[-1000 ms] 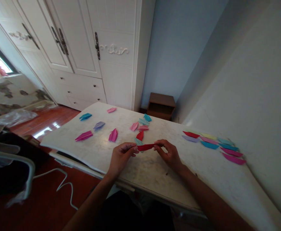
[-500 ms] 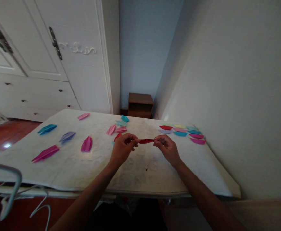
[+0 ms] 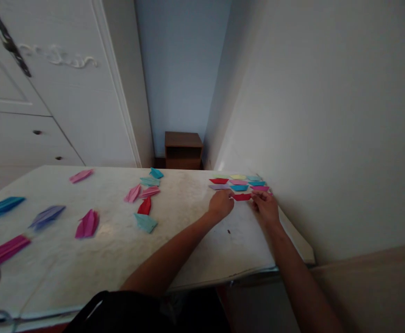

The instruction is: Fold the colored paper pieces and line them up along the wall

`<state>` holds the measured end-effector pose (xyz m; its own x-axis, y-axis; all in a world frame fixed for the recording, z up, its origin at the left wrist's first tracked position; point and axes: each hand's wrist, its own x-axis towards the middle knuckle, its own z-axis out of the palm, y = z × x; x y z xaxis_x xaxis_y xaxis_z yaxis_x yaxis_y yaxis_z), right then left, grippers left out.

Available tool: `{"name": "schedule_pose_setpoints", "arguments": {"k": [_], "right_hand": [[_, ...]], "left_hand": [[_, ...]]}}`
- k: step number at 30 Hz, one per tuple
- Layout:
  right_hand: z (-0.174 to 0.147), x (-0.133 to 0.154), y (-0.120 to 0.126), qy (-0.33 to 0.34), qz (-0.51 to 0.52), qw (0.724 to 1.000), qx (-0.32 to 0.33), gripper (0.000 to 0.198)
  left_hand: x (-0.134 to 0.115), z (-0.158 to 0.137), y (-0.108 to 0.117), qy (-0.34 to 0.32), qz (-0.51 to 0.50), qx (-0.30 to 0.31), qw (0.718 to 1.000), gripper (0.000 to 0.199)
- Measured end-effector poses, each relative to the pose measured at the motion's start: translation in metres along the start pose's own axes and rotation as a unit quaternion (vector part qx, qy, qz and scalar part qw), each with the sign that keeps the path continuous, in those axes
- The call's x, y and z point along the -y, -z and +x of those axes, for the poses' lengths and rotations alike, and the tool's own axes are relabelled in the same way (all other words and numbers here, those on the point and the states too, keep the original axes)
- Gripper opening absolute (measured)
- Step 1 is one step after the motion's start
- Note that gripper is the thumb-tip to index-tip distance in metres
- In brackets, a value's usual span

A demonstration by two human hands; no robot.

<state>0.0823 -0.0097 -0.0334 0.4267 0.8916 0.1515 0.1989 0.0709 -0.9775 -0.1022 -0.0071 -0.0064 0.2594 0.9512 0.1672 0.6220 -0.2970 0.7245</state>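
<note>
Both hands have carried the red paper boat (image 3: 241, 197) across to the right since the earlier frame, from beside the loose folded pieces to the near side of the laid-out rows, and my head view has swung right with them. From my end of the feed, I see it directly in front of the blue paper boat (image 3: 239, 188), over the bench (image 3: 188, 245); I can't tell whether its underside touches down. The left hand (image 3: 221, 203) is closed in at one tip, its fingertips partly hidden from me, and the right hand (image 3: 265, 206) pinches the opposite tip between thumb and fingers.

I judge the boat very light, crisp along its creases and easily crushed, so I favour a gentle pinch at the two pointed ends, leaving the middle unsqueezed. The lilac paper boat (image 3: 219, 187) lies near the left hand, the magenta paper boat (image 3: 259, 188) just beyond the right. Well to the left rests a pale teal folded paper (image 3: 146, 223).
</note>
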Motion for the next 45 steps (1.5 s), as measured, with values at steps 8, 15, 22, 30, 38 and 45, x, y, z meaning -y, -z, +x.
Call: {"name": "schedule_pose_setpoints", "arguments": {"k": [8,15,22,30,38,45], "right_hand": [[0.006,-0.005,0.001,0.127,-0.211,0.967,-0.061,0.031],[-0.002,-0.004,-0.003,0.224,-0.265,0.938,0.018,0.025],[-0.007,-0.007,-0.006,0.255,-0.337,0.904,0.072,0.025],[-0.02,-0.007,-0.011,0.276,-0.39,0.875,0.077,0.032],[-0.02,-0.006,-0.012,0.271,-0.431,0.857,0.083,0.036],[-0.02,-0.007,-0.013,0.263,-0.435,0.858,0.07,0.039]], "left_hand": [[-0.003,-0.008,-0.017,-0.074,0.111,0.021,0.991,0.028],[-0.005,-0.01,-0.018,-0.123,0.18,0.043,0.975,0.03],[-0.004,-0.01,-0.022,-0.113,0.226,0.026,0.967,0.032],[-0.006,-0.009,-0.025,-0.108,0.235,0.02,0.966,0.034],[-0.004,-0.005,-0.025,-0.12,0.241,0.028,0.963,0.041],[-0.006,-0.004,-0.025,-0.119,0.245,0.038,0.961,0.044]]}}
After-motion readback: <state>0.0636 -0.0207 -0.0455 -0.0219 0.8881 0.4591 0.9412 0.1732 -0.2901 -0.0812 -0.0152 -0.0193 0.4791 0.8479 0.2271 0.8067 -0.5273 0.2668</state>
